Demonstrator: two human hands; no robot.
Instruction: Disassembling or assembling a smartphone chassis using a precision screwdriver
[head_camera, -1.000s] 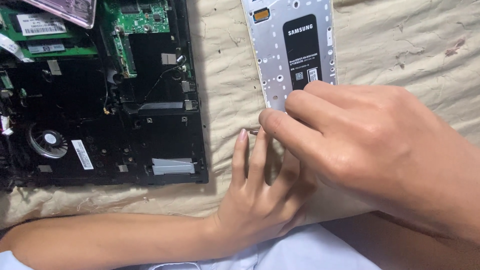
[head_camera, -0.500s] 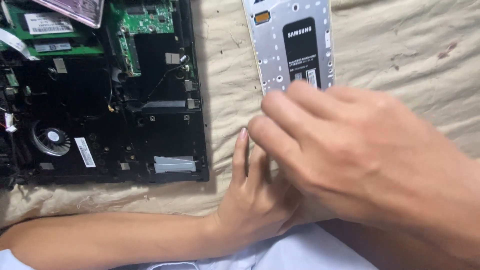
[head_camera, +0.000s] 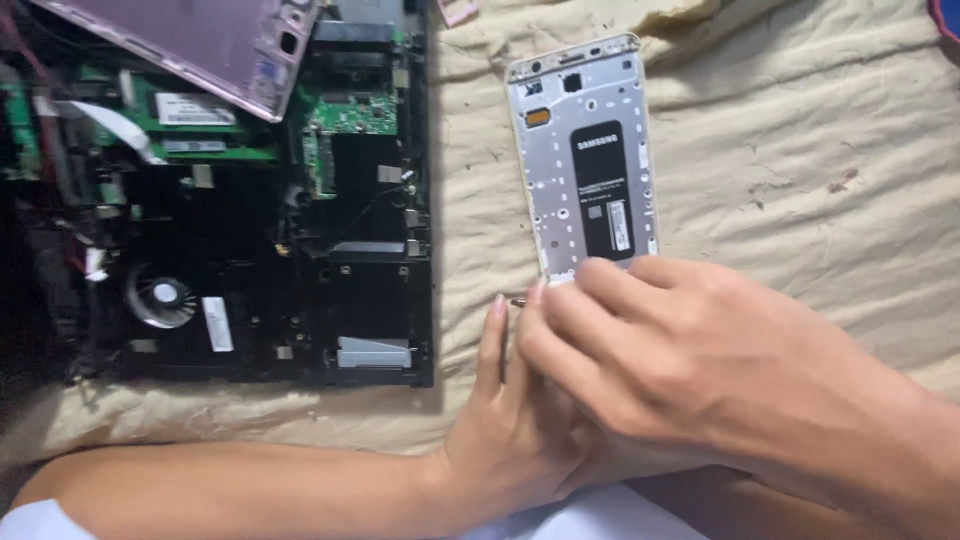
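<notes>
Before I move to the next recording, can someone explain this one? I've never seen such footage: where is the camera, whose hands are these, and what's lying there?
There is no machine here, only a person working with two bare hands. The one picture comes from a camera on that person's head, looking down at the hands.

The surface is a wrinkled beige cloth. On its left lies an opened laptop with its green boards and a round fan bare. A purple cover leans over its top corner. In the middle lies a phone with its back off, showing a silver frame and a black battery.

The left hand rests on the cloth just below the phone. The right hand lies over it, fingers at the phone's lower edge. A small metal tip shows between the hands; what holds it is hidden.
</notes>
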